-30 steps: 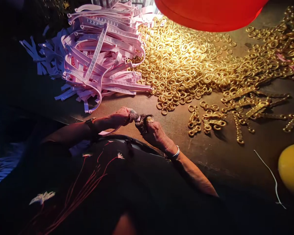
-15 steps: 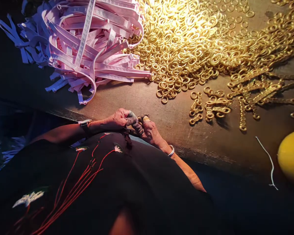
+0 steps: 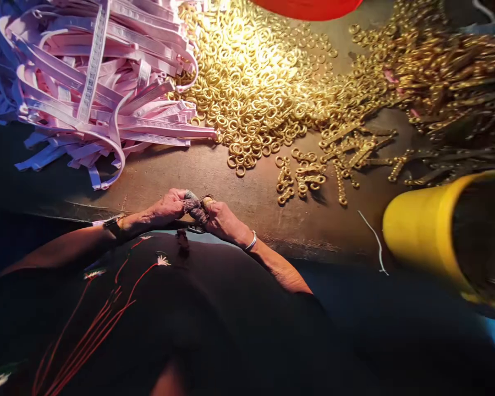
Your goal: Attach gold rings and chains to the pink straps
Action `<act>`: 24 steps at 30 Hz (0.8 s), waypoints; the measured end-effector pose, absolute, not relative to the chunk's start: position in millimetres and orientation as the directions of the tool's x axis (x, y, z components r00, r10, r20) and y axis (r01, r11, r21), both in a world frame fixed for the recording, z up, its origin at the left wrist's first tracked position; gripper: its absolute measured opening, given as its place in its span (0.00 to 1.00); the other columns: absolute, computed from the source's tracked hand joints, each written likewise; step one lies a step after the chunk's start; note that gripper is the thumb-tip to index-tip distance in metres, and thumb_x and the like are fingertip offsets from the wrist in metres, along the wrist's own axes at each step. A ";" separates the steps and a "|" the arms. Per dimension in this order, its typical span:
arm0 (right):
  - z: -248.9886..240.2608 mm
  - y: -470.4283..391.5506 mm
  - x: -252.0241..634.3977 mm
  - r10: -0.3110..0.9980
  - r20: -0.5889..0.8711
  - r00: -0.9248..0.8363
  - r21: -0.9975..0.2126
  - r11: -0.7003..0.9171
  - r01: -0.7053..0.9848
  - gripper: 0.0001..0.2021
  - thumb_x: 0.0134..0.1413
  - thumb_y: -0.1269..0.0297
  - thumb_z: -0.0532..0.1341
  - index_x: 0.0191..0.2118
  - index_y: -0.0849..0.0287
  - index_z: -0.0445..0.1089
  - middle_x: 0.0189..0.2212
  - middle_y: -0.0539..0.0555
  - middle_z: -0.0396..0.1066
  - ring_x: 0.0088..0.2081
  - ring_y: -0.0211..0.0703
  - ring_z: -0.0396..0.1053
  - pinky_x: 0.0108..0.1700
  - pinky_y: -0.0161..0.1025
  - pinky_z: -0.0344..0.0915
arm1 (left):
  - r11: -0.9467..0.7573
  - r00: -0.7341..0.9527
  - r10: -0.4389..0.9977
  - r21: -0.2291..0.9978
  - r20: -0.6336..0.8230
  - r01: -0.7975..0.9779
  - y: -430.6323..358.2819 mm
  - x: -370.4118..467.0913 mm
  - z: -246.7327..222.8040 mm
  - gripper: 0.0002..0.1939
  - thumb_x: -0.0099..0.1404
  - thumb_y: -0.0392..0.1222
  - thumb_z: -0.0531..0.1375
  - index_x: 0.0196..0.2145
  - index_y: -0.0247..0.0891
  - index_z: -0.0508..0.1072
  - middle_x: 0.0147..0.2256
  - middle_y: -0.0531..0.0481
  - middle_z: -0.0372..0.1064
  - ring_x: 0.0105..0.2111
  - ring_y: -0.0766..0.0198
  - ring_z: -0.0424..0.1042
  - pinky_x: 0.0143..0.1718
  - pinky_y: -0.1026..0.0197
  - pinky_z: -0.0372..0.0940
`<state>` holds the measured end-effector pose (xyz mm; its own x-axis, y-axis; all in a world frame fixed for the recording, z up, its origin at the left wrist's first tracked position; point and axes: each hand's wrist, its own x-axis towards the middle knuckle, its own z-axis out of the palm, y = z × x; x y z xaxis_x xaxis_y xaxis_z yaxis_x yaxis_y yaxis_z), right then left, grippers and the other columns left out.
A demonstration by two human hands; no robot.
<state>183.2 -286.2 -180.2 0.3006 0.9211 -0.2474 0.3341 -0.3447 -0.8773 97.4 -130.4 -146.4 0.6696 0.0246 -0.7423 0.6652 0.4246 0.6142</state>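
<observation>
My left hand (image 3: 171,206) and my right hand (image 3: 223,218) meet at the table's front edge, close to my body. Both are closed in a pinch, with wrapped fingertips pressed together. Something small and dark sits between them, too small to make out. Beyond the hands, to the left, lies a heap of pink straps (image 3: 127,82). A large pile of gold rings (image 3: 256,93) spreads beside it. Several short linked gold pieces (image 3: 309,179) lie on the table at the right of my hands.
A yellow bucket (image 3: 416,220) lies tipped at the right, near a white string (image 3: 375,236). More gold pieces (image 3: 457,71) are heaped at the back right. A red rounded object (image 3: 309,8) shows at the top edge.
The view has swung to the right, so more of the yellow bucket, the red object and the back right heap show. Both hands stay together in nearly the same pose.
</observation>
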 end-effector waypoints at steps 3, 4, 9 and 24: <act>-188.0 -290.4 183.6 0.898 -0.231 0.374 -0.767 -0.405 0.498 0.22 0.67 0.46 0.48 0.28 0.57 0.58 0.24 0.50 0.61 0.25 0.34 0.52 0.29 0.34 0.51 | 0.332 0.743 0.058 0.715 -0.667 0.615 -131.3 104.2 -158.9 0.19 0.49 0.53 0.70 0.24 0.32 0.74 0.24 0.48 0.72 0.26 0.65 0.70 0.28 0.65 0.66; -190.8 -293.6 186.1 0.891 -0.225 0.394 -0.722 -0.424 0.547 0.22 0.67 0.46 0.48 0.29 0.57 0.60 0.25 0.51 0.63 0.25 0.35 0.54 0.30 0.35 0.52 | 0.284 0.778 0.060 0.757 -0.626 0.588 -132.7 107.1 -163.4 0.18 0.51 0.53 0.68 0.25 0.33 0.74 0.24 0.48 0.72 0.26 0.65 0.69 0.28 0.66 0.65; -190.3 -324.6 216.5 0.888 -0.111 0.446 -0.589 -0.420 0.691 0.23 0.66 0.47 0.48 0.38 0.61 0.70 0.32 0.59 0.72 0.33 0.44 0.67 0.38 0.38 0.61 | -0.172 0.916 0.012 0.901 -0.402 0.398 -146.4 115.0 -174.0 0.16 0.61 0.48 0.61 0.23 0.34 0.74 0.20 0.51 0.66 0.22 0.70 0.62 0.25 0.69 0.58; -181.4 -367.0 302.7 0.334 -0.330 0.883 0.112 -0.915 0.388 0.09 0.57 0.68 0.56 0.40 0.68 0.68 0.22 0.63 0.70 0.25 0.50 0.70 0.28 0.38 0.53 | -0.757 0.747 0.635 0.347 0.197 0.553 30.1 190.1 -150.6 0.21 0.58 0.35 0.61 0.50 0.29 0.73 0.47 0.34 0.71 0.49 0.49 0.68 0.53 0.50 0.62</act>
